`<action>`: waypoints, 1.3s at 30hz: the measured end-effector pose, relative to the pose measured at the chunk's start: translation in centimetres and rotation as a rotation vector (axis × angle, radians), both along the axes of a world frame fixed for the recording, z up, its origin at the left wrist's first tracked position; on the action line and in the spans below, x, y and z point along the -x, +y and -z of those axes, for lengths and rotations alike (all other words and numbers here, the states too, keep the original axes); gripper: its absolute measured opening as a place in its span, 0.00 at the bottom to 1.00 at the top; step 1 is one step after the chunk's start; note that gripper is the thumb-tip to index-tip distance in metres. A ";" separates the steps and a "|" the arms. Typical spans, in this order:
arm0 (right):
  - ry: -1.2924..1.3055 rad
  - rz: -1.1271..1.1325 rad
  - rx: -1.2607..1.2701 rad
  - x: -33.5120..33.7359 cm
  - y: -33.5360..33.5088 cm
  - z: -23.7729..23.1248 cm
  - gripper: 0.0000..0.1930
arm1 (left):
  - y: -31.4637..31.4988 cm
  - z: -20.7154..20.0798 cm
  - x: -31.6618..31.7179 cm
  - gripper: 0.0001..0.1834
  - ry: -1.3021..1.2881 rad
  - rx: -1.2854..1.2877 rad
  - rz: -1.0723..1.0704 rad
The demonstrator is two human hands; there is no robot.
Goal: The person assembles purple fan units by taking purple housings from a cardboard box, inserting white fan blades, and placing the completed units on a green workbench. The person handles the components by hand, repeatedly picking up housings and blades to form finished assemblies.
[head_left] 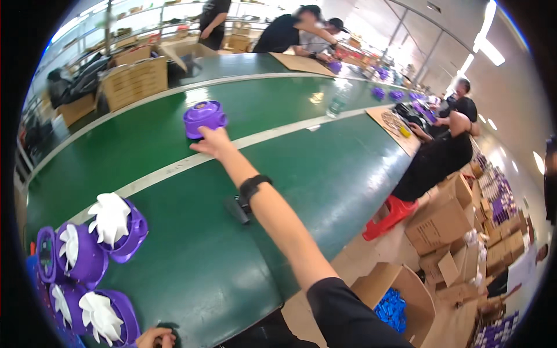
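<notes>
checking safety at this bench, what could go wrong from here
The right hand is at the near side of the purple housing, so a weak grip might let it slip. The white fans sit crowded together, some close to the left hand; a knock could chip a blade. The clear bottle stands in the open and might tip if bumped.

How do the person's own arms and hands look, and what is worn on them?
The left hand and right hand wear no gloves. On the right arm are a short black sleeve and a black band near the wrist.
</notes>
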State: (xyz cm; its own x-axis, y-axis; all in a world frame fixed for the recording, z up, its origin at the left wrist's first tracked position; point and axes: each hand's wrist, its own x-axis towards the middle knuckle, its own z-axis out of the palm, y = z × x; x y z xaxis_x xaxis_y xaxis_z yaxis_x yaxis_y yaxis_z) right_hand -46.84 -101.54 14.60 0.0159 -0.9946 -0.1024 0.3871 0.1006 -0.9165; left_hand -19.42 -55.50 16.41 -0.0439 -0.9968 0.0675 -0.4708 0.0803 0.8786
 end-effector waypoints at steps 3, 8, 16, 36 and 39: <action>0.489 -0.093 -0.061 1.7 0.5 0.5 0.21 | 0.7 -0.3 -1.1 0.05 0.030 -0.066 0.014; 0.609 -0.398 0.149 0.6 4.1 0.2 0.16 | 13.0 2.6 -10.4 0.04 0.435 -0.095 -0.019; 0.569 -0.644 0.256 9.1 0.3 3.6 0.29 | 36.3 10.6 -20.8 0.15 -0.191 -0.207 -1.433; 0.678 -0.612 0.262 9.2 -0.1 1.4 0.25 | 34.5 3.2 -16.1 0.22 0.843 0.695 -1.515; 0.822 -0.537 0.268 4.3 5.4 -3.5 0.24 | 29.4 -1.8 -14.5 0.21 0.794 0.832 -1.208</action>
State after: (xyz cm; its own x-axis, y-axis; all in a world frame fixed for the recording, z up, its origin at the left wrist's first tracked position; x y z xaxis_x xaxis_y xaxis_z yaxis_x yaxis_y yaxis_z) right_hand -51.14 -96.17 18.12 0.4923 -0.8685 -0.0574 -0.4089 -0.1725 -0.8961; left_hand -4.92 -26.06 18.21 0.9756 -0.1121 0.1886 -0.0938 0.5639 0.8205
